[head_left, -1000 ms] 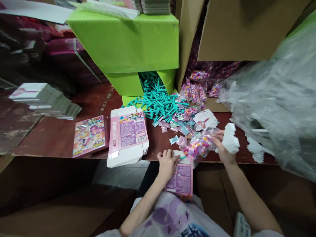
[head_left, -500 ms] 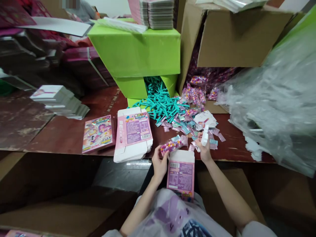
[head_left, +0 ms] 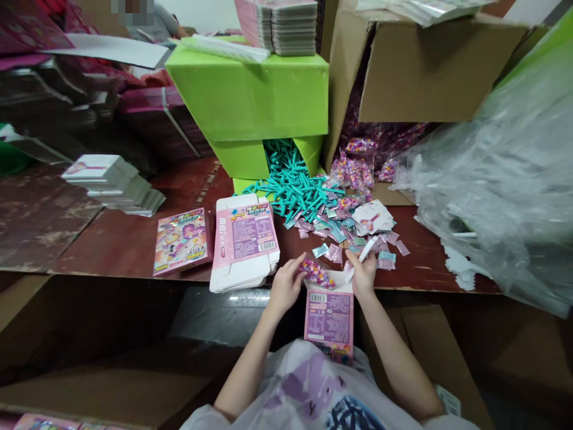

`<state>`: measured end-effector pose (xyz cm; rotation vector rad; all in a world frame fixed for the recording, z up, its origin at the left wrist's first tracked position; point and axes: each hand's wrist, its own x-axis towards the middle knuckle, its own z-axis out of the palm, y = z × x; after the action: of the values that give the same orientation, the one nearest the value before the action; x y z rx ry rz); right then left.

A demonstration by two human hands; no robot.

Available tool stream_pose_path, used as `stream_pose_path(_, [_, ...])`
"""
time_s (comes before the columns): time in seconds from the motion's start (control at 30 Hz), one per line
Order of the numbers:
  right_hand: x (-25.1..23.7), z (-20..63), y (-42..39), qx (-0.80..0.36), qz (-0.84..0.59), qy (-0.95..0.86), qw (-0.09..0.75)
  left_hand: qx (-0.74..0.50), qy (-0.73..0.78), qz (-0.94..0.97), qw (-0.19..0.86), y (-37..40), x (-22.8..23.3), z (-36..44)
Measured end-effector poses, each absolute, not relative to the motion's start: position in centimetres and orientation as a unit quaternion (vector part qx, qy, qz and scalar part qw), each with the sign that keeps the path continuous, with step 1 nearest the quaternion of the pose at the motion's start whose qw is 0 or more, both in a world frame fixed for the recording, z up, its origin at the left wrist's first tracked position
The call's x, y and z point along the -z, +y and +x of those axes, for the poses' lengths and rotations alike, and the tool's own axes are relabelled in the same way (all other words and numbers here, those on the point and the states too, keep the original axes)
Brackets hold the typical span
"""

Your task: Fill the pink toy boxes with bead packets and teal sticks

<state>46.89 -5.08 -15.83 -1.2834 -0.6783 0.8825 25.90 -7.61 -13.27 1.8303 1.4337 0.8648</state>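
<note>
My left hand (head_left: pixel 285 285) is closed on one end of a clear bag of colourful beads (head_left: pixel 319 275), which lies at the mouth of a pink and purple carton (head_left: pixel 329 319). The carton stands against my lap with its white flap up and its printed, barcoded side towards me. My right hand (head_left: pixel 364 276) pinches a thin white piece (head_left: pixel 367 247), tilted beside the carton's opening; its exact kind is unclear. Just beyond my hands lie small pink and teal sachets (head_left: pixel 333 252) and a fanned pile of white cards (head_left: pixel 372 217).
Teal pen-like sticks (head_left: pixel 295 188) spill from a green box (head_left: pixel 250 101). More bead bags (head_left: pixel 353 170) lie below a cardboard box (head_left: pixel 439 71). At left are flattened cartons (head_left: pixel 248 239), a finished-looking box (head_left: pixel 181 242) and a white stack (head_left: pixel 116 182). Clear plastic bags (head_left: pixel 492 173) bulge at right.
The bead bag has moved down and over the carton's mouth with my left hand. My right hand has shifted left with the white piece, closer to the carton.
</note>
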Motion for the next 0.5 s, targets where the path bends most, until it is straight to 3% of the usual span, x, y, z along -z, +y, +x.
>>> stream_pose_path(0.17, [15.0, 46.6, -5.9, -0.45, -0.472, -0.225, 0.724, -0.188, 0.501, 0.797, 0.28, -6.6, 12.3, 27.8])
stream_pose_path(0.27, [15.2, 46.1, -6.4, -0.454, -0.474, -0.242, 0.715, -0.098, 0.451, 0.845, 0.272, -6.2, 12.4, 29.1])
stream_pose_path(0.4, [17.5, 45.6, -8.2, -0.363, -0.628, -0.347, 0.594, -0.058, 0.439, 0.853, 0.276, -7.3, 13.1, 29.2])
stream_pose_path(0.5, [19.6, 45.4, -9.9, -0.263, -0.707, -0.454, 0.474, -0.12, 0.467, 0.83, 0.281, -8.8, 13.8, 28.5])
